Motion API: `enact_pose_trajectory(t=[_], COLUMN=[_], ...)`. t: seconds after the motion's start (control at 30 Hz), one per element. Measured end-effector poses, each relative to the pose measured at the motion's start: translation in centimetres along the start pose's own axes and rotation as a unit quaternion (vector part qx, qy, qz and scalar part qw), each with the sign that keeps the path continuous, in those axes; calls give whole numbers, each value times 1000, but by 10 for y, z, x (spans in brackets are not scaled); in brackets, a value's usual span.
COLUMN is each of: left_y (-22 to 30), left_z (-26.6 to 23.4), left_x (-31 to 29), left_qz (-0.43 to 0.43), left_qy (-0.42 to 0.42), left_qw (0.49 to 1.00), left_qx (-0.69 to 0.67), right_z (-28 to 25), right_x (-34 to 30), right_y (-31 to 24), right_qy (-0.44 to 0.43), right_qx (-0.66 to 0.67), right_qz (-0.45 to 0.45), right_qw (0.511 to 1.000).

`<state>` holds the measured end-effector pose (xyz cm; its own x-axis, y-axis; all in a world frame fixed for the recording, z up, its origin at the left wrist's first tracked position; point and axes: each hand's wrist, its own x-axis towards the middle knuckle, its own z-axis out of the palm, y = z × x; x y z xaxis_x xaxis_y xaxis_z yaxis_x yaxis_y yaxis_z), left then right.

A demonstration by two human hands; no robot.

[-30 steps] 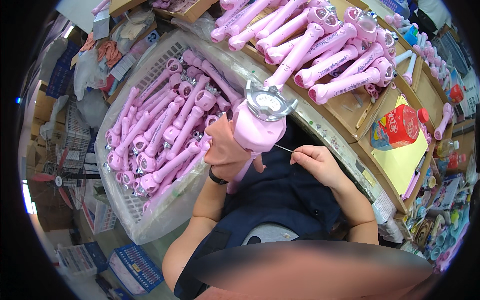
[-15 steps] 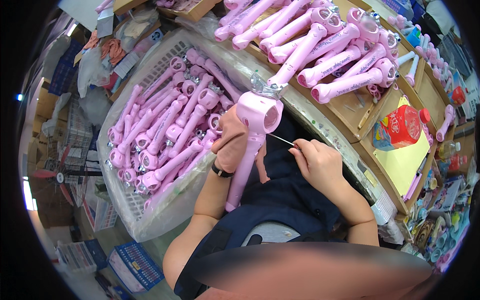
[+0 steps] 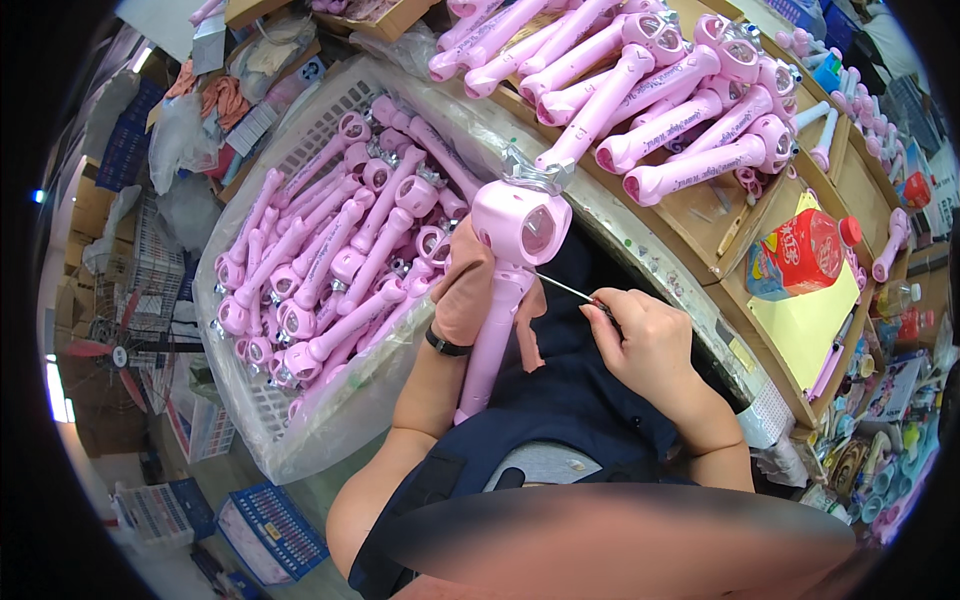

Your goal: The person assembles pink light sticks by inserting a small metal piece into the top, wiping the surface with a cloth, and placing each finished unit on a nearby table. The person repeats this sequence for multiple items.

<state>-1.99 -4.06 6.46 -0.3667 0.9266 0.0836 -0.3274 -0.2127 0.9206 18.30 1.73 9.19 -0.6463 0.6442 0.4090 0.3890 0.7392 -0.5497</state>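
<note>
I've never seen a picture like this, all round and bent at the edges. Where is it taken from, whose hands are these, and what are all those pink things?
There is no machine here. The picture comes from a wide fisheye camera worn on a person's head, looking down at that person's own two hands, so straight edges bend near the rim. The left hand, in a pinkish glove, grips a pink toy wand by its handle, round head upward. The right hand holds a thin metal tool with its tip at the wand's head. To the left stands a white plastic basket full of similar pink wands. Further pink wands lie piled on the wooden workbench ahead, near a red bottle and a yellow sheet.
</note>
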Motion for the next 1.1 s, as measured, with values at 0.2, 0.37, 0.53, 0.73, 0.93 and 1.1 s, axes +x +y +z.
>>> enact_pose_trajectory(t=[0.2, 0.37, 0.53, 0.73, 0.93, 1.1], left_y=[4, 7, -5, -52, -60, -34], left_z=[4, 9, -3, -43, -45, -22], left_x=[-6, -6, -13, -21, -28, -23], left_qz=[-55, -37, -141, -23, 51, 173], left_qy=[-12, -28, -5, -103, -79, -86], left_qw=[998, 998, 989, 878, 822, 709], left_qx=[-32, -29, -33, 467, 562, 678], right_z=[-5, -7, -2, 18, 17, 19], right_x=[-4, -5, -5, 0, -1, 2], right_y=[3, 4, 14, 44, 62, 74], right_qy=[21, 42, 19, -132, -228, -304], right_qx=[-39, -36, -74, 266, 446, 538], right_qz=[-42, -43, -63, 164, 291, 405], right_qw=[998, 998, 995, 941, 815, 674])
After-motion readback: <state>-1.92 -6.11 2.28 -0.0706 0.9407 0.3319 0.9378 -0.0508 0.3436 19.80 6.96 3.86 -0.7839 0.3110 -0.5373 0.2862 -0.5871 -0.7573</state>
